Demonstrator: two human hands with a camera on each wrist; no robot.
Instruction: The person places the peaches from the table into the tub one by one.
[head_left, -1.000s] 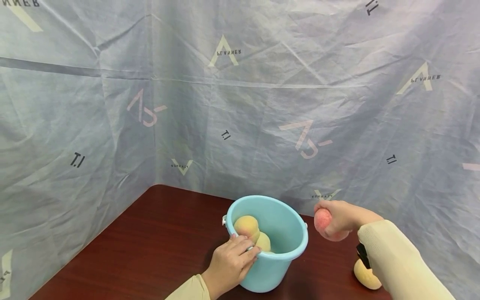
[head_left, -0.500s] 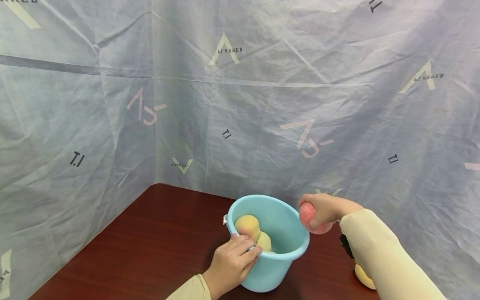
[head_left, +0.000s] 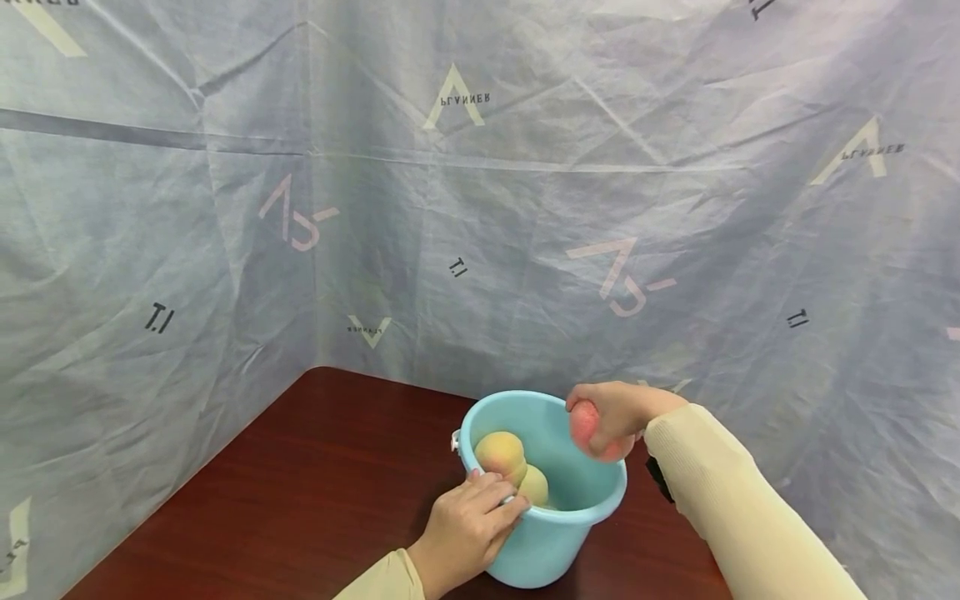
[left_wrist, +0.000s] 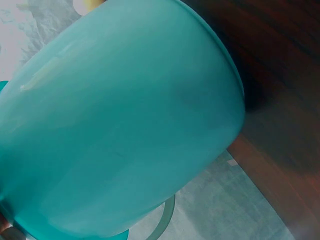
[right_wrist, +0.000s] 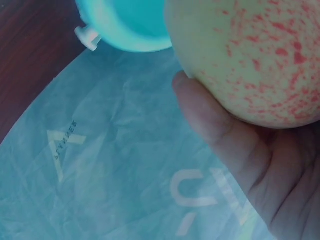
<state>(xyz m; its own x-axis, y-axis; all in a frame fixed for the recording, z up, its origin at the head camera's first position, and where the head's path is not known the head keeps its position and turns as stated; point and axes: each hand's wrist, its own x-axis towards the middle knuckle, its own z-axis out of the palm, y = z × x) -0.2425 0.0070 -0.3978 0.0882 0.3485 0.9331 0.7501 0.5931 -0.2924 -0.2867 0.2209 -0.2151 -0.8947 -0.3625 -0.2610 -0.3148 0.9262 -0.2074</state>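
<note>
A light blue bucket (head_left: pixel 536 554) stands tilted on the table. My left hand (head_left: pixel 468 525) grips its near rim, fingers hooked over the edge. Inside lie a yellow-pink peach (head_left: pixel 500 452) and a paler peach (head_left: pixel 535 485), partly covered by those fingers. Over the bucket's right rim, my right hand (head_left: pixel 618 410) holds a pinkish-red peach (head_left: pixel 583 425). The right wrist view shows that held peach (right_wrist: pixel 255 60) as pale yellow with red speckles, the thumb (right_wrist: pixel 205 107) pressed along its side. The bucket's wall (left_wrist: pixel 125 115) fills most of the left wrist view.
The dark red-brown table (head_left: pixel 300 483) stretches off to the left. A grey printed cloth (head_left: pixel 525 208) hangs behind and along the left side. A white handle knob (head_left: pixel 455 441) sticks out at the bucket's left rim. My right sleeve (head_left: pixel 720 483) covers the table's right part.
My right hand has carried the peach leftward, from beside the bucket to over its right rim. A yellow round fruit on the table at right is now hidden by the sleeve. The left hand keeps its grip.
</note>
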